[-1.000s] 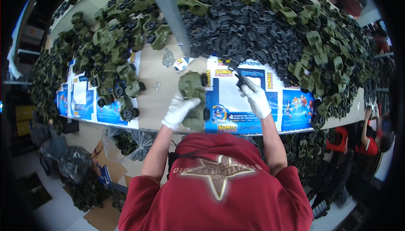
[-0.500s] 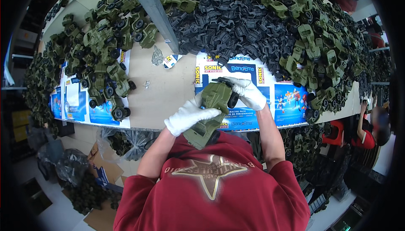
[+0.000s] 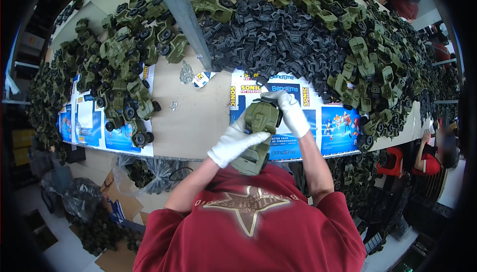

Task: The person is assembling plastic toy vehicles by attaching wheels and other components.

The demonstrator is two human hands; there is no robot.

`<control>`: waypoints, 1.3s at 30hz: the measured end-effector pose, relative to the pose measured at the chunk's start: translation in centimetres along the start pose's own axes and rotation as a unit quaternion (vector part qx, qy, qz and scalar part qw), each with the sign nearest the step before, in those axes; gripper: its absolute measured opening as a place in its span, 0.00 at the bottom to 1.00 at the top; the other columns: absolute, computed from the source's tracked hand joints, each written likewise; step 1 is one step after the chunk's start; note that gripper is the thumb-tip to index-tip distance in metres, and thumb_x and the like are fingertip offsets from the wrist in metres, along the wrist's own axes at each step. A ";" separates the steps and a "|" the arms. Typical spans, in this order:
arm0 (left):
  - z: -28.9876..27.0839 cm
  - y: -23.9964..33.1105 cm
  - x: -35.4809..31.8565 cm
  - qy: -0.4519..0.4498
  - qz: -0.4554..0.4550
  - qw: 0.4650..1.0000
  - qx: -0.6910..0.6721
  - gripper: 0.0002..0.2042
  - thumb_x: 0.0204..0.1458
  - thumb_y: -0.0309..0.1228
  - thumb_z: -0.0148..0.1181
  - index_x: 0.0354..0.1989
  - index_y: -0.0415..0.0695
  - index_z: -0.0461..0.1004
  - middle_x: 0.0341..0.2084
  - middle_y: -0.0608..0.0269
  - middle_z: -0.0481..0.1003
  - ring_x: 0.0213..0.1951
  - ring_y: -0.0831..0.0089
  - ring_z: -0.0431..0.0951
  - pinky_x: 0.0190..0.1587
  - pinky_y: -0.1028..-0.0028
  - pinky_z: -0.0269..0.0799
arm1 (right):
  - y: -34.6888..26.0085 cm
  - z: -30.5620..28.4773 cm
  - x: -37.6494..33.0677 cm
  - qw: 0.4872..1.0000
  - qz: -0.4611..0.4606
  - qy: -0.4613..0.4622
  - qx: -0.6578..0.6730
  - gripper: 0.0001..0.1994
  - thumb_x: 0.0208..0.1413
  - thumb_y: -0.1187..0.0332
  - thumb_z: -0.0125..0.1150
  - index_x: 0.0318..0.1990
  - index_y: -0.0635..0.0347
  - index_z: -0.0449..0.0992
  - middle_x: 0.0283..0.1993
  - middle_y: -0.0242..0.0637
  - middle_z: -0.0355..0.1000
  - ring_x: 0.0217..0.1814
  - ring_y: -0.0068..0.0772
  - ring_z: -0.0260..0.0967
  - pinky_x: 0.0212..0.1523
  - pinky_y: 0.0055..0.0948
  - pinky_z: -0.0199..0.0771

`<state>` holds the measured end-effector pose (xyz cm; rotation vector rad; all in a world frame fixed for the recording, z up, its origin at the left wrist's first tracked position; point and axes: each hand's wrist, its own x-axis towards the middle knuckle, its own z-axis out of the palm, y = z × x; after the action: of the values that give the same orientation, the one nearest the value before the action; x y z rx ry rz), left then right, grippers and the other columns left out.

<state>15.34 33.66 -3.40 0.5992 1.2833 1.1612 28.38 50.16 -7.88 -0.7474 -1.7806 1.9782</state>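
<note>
An olive-green toy vehicle (image 3: pixel 261 117) is held over the table's front edge, one end pointing away from me. My left hand (image 3: pixel 234 141), in a white glove, is wrapped round its left side with the thumb across the body. At the far end sits a small black plastic part (image 3: pixel 268 100). My gloved right hand (image 3: pixel 292 114) is closed on that part, fingers curled over the vehicle's end. Whether the part is fastened or only pressed there, I cannot tell. A dark wheel shows along the vehicle's right side.
Beyond my hands lies a heap of black plastic parts (image 3: pixel 271 33). Piles of green toy vehicles flank it at left (image 3: pixel 119 48) and right (image 3: pixel 365 53). A metal post (image 3: pixel 184 18) rises from the table. Printed sheets (image 3: pixel 340 128) cover its surface. A co-worker (image 3: pixel 431 162) is at right.
The toy vehicle has turned more upright in view and shifted slightly right. My left hand moved right with it; my right hand tilted more over the far end.
</note>
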 end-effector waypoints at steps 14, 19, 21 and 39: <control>-1.8 -5.7 4.0 -0.004 0.233 0.972 -0.027 0.51 0.28 0.38 0.82 0.64 0.40 0.59 0.55 0.58 0.67 0.58 0.70 0.67 0.62 0.68 0.63 | -1.3 3.9 -4.3 0.993 -0.080 0.089 -0.023 0.13 0.62 0.66 0.51 0.48 0.64 0.74 0.53 0.45 0.71 0.56 0.39 0.70 0.58 0.34 0.68; -1.6 -5.2 3.2 -0.006 0.216 0.974 -0.063 0.47 0.28 0.38 0.81 0.61 0.41 0.62 0.53 0.58 0.68 0.57 0.69 0.69 0.61 0.67 0.65 | -1.0 5.8 -4.8 0.959 -0.147 0.148 -0.194 0.23 0.45 0.70 0.63 0.52 0.64 0.71 0.49 0.49 0.72 0.53 0.47 0.72 0.54 0.38 0.71; -1.5 -5.6 2.6 0.010 0.214 0.976 -0.040 0.46 0.28 0.37 0.81 0.60 0.41 0.63 0.53 0.58 0.68 0.56 0.68 0.69 0.60 0.67 0.65 | 0.6 6.0 -5.1 0.962 -0.145 0.148 -0.181 0.21 0.46 0.71 0.61 0.50 0.65 0.72 0.48 0.49 0.72 0.50 0.47 0.72 0.52 0.38 0.72; -22.7 1.3 9.3 0.464 0.160 0.781 0.386 0.33 0.44 0.42 0.72 0.56 0.37 0.68 0.54 0.45 0.69 0.57 0.53 0.69 0.60 0.63 0.65 | -1.1 -6.5 -1.8 0.882 0.079 0.247 0.393 0.33 0.55 0.47 0.63 0.61 0.59 0.63 0.60 0.43 0.66 0.59 0.43 0.67 0.59 0.42 0.70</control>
<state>-7.50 36.97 -11.78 0.8996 2.6691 1.2145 33.73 54.33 -6.92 -0.9858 -0.5515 2.0980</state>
